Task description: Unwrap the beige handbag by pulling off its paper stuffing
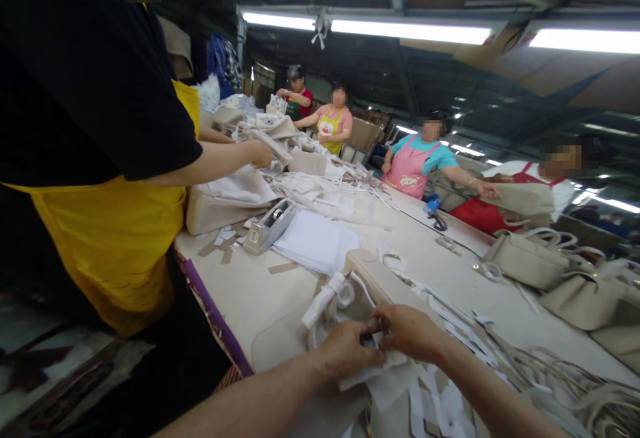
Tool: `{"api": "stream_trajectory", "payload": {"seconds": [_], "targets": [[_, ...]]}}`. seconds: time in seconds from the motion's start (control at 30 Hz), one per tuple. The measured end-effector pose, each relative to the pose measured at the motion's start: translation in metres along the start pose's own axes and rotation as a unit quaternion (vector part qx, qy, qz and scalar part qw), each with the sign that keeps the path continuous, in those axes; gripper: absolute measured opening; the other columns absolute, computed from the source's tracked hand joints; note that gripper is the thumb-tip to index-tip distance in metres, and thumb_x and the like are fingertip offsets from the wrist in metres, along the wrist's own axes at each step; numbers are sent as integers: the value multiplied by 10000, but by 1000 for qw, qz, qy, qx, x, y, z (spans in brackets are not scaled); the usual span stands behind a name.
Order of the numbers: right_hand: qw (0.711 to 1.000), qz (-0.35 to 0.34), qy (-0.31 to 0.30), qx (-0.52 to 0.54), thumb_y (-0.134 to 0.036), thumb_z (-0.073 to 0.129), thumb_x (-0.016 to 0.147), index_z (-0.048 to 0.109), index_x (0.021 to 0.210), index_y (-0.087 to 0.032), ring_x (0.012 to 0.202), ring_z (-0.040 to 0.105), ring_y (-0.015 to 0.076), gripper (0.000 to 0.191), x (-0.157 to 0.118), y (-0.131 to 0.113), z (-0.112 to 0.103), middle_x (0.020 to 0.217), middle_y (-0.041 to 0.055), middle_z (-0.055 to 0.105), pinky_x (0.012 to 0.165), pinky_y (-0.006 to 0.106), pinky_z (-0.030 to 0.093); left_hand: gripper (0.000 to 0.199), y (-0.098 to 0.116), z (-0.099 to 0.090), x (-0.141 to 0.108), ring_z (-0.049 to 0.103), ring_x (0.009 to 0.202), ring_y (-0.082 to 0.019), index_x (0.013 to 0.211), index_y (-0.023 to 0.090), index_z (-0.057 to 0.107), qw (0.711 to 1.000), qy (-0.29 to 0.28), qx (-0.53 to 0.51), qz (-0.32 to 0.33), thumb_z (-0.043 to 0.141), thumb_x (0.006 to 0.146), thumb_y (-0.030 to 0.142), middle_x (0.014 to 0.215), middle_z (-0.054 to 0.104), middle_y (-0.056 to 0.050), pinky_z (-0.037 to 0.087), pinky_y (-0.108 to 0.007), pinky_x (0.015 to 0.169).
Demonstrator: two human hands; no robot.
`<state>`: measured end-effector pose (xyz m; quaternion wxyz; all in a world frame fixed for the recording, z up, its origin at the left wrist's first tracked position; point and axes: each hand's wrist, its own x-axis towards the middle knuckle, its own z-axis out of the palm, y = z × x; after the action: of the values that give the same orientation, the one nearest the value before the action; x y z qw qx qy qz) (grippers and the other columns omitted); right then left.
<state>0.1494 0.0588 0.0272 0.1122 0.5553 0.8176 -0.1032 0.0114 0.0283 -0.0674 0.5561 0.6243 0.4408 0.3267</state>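
Two hands work close together at the near edge of the table: the left hand (347, 351) and right hand (407, 331) are both curled nearly shut, pinching a white paper sheet (370, 376) from either side with a short, firm fingertip grip. Just beyond them lies a beige handbag (367, 271), with knotted white paper (327, 301) at its mouth.
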Motion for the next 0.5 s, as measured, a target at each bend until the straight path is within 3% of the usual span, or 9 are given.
{"api": "stream_trajectory", "payload": {"seconds": [0.27,0.4,0.5], "targets": [[999,15,40,34,-222,592,612,671,759,-316,767,608,167,191,-9,-2,5,779,-48,689,597,253,318,235,-4,1,5,484,662,-142,770,146,675,1000,4,-21,4,669,582,288,664,551,24,325,-254,561],[992,-51,119,-5,-172,539,712,639,712,-277,734,614,147,145,-16,0,24,763,-45,665,599,242,345,223,-3,1,3,489,664,-131,779,144,682,999,15,-33,15,661,588,256,676,576,24,350,-244,579],[959,-161,220,-76,-165,459,822,596,722,-240,656,597,129,186,-20,12,50,726,-29,633,568,234,375,244,-6,2,5,488,643,-123,793,128,691,999,29,-29,3,655,596,269,678,602,10,363,-231,568]]}}
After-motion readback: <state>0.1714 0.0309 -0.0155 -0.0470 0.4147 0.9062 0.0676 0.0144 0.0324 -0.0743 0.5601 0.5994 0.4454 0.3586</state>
